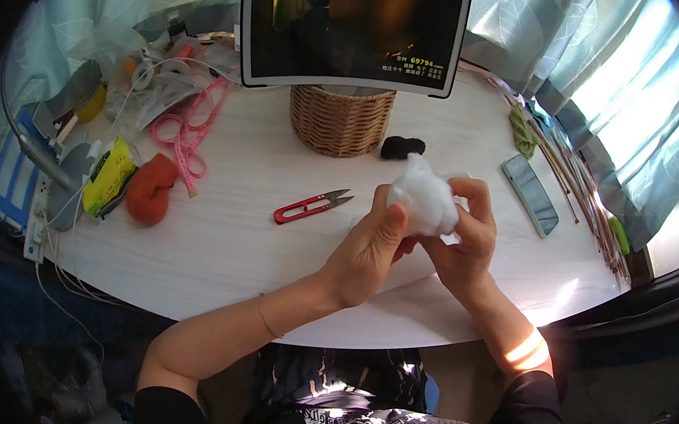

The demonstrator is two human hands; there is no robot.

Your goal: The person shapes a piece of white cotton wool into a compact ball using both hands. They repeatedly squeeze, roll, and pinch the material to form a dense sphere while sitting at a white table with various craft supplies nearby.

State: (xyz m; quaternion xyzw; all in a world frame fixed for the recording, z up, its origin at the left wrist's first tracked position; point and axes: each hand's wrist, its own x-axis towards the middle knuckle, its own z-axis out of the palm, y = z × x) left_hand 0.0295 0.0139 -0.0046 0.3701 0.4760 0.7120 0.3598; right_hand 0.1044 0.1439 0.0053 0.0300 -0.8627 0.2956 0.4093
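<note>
A tuft of white fibre stuffing (422, 198) is held between my two hands above the white table (228, 265). My left hand (370, 240) grips it from the left, thumb up along its near side. From the right, my right hand (467, 236) pinches it with bent fingers. Parts of the fingers behind the fluff are hidden. Red-handled thread snips (312, 206) lie to the left of my hands, blades pointing right. Just beyond the fluff rests a small dark bundle (402, 147), perhaps yarn or fibre.
A tablet (358, 26) leans on a wicker basket (342, 116) at the back. Leftward lie a pink tape measure (185, 138), an orange-red fuzzy piece (151, 190), a yellow packet (108, 178) and a lamp (43, 158). Rightward are a phone (531, 195) and several knitting needles (576, 189).
</note>
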